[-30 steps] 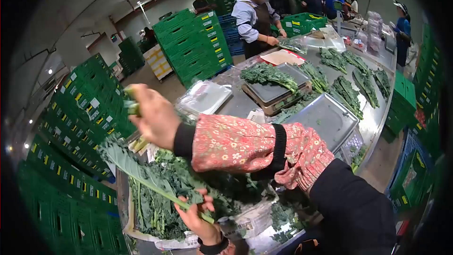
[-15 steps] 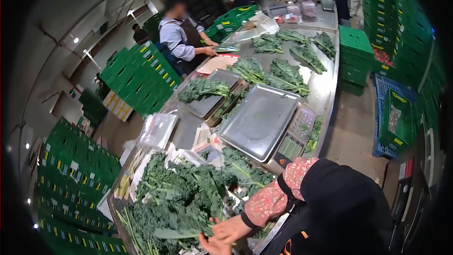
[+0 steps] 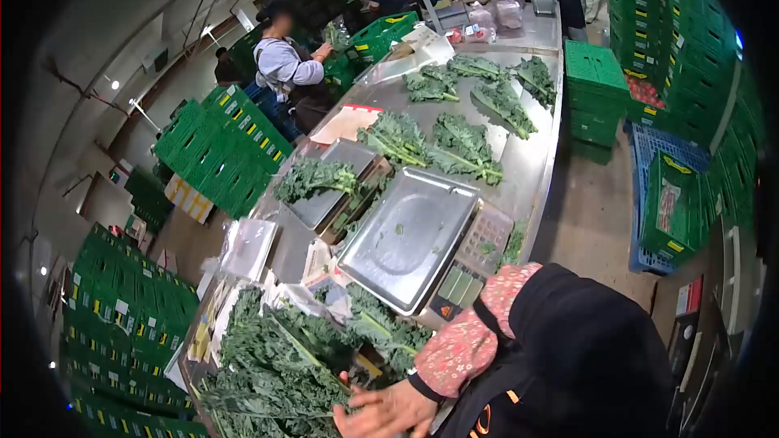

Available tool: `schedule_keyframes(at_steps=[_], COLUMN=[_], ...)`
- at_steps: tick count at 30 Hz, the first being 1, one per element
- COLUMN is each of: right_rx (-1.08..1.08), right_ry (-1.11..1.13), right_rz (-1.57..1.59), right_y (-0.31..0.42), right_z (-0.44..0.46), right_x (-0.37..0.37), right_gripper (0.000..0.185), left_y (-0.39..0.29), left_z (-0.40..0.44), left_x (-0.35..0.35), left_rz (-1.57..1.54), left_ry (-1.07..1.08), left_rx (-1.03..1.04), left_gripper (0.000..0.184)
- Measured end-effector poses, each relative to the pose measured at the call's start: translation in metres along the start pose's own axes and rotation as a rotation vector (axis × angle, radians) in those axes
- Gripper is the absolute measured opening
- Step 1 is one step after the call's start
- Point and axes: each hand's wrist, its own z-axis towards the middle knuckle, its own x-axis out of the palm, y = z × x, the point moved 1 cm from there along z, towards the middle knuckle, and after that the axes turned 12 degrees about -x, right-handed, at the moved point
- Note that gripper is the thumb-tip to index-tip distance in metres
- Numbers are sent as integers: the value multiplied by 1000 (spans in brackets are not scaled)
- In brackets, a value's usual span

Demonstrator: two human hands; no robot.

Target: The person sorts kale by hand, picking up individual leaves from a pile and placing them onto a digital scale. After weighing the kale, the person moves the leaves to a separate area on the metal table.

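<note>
At the bottom of the view, my right hand (image 3: 396, 407), below a pink floral sleeve, has its fingers around the stem end of kale leaves (image 3: 304, 349). The fingers are partly blurred. My left hand is mostly hidden beneath the right hand and the leaves, so its grip does not show. A large heap of curly kale (image 3: 260, 373) covers this end of the metal table. Just beyond my hands stands a scale (image 3: 410, 235) with a bare steel pan. Behind it, a second scale (image 3: 329, 182) carries a kale bunch (image 3: 312, 180).
More kale bunches (image 3: 462, 146) lie along the metal table (image 3: 531, 166). Clear plastic bags (image 3: 247, 247) lie at its left edge. Green crates (image 3: 130, 308) are stacked left, and others (image 3: 596, 97) right. A co-worker (image 3: 284, 65) stands across the table; several people are farther back.
The view has shifted slightly. My right hand's fingers are more spread, and a kale leaf stands raised by them. The co-worker across has straightened up and turned away from the table, holding a leafy bundle.
</note>
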Motion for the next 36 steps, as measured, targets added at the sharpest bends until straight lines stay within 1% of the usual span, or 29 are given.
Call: schedule_keyframes(at_steps=[1, 2, 3, 4, 5, 7, 8, 9, 10, 11, 12, 13, 14, 15, 17, 19, 20, 21, 23, 24, 25, 27, 28, 29, 31, 32, 33, 35, 36], right_rx=[20, 249, 502, 719, 939, 1196, 1114, 1148, 973, 976, 907, 1109, 1091, 1049, 1085, 1135, 1124, 1111, 1113, 1136, 1157, 1035, 1114, 1057, 1049, 1101, 1088, 1047, 1028], right_ry=[-9, -98, -220, -333, -444, -55, -285, -256, -277, -288, -273, -379, -376, -308, -157, 94, 112, 123, 136, 151, 166, 85, 91, 76, 59, 43, 21, -43, -69], right_rz=[-6, -119, -256, -103, 60, 121, -105, -136, -300, -406, -546, -462, -518, -587, -617, -691, -640, -601, -558, -601, -645, -765, -707, -742, -741, -692, -695, -687, -691], right_y=[0, -6, -13, -17, -19, -31, -29, -28, -37, -40, -40, -46, -51, -55, -64, -69, -70, -72, -72, -73, -75, -81, -80, -82, -81, -78, -78, -76, -74], right_z=[1, -13, -25, -37, -49, -74, -78, -78, -95, -106, -109, -118, -128, -139, -168, -201, -210, -217, -222, -223, -222, -230, -228, -236, -247, -249, -258, -269, -274], right_x=[-17, -23, -25, -33, -40, -65, -79, -107, -114, -127, -145, -153, -159, -163, -166, -163, -167, -171, -183, -190, -198, -214, -226, -233, -249, -256, -261, -270, -272], right_gripper=[47, 66, 67, 63, 59, 44, 36, 31, 26, 19, 18, 20, 22, 21, 28, 40, 45, 50, 59, 62, 65, 69, 70, 69, 68, 68, 65, 62, 59], left_y=[-3, -5, -5, -15, -12, -14, -12, -15, -16, -15, -12, -6, 2, 17, 38, 63, 56, 56, 45, 41, 39, 29, 30, 29, 27, 25, 23, 16, 12], left_z=[4, 9, 9, 8, 23, 44, 57, 66, 76, 84, 95, 105, 118, 137, 156, 177, 162, 161, 151, 149, 150, 139, 139, 135, 124, 118, 115, 108, 107], left_x=[15, 30, 46, 80, 96, 142, 164, 189, 207, 233, 253, 271, 285, 291, 294, 272, 271, 267, 263, 257, 247, 243, 236, 233, 225, 222, 217, 212, 206], left_rz=[37, 71, 104, 102, 64, 165, 142, 126, 129, 70, 22, -5, -81, -133, -225, -164, -112, -77, -97, -104, -85, -84, -62, -51, -28, -34, -41, 3, 31], left_ry=[23, 45, 62, 54, 128, 142, 292, 370, 352, 355, 354, 347, 361, 284, 177, 41, -38, -94, -74, -128, -91, -81, -81, -45, 0, 36, 72, -41, -54], left_rx=[29, 60, 87, 126, 146, 167, 222, 232, 123, 100, 99, 92, 123, 133, -4, -247, -207, -201, -167, -173, -189, -213, -223, -231, -238, -238, -237, -188, -156], left_gripper=[51, 52, 52, 41, 34, 30, 30, 30, 30, 31, 31, 31, 28, 25, 23, 24, 26, 10, 9, 9, 9, 10, 10, 12, 17, 20, 24, 52, 55])
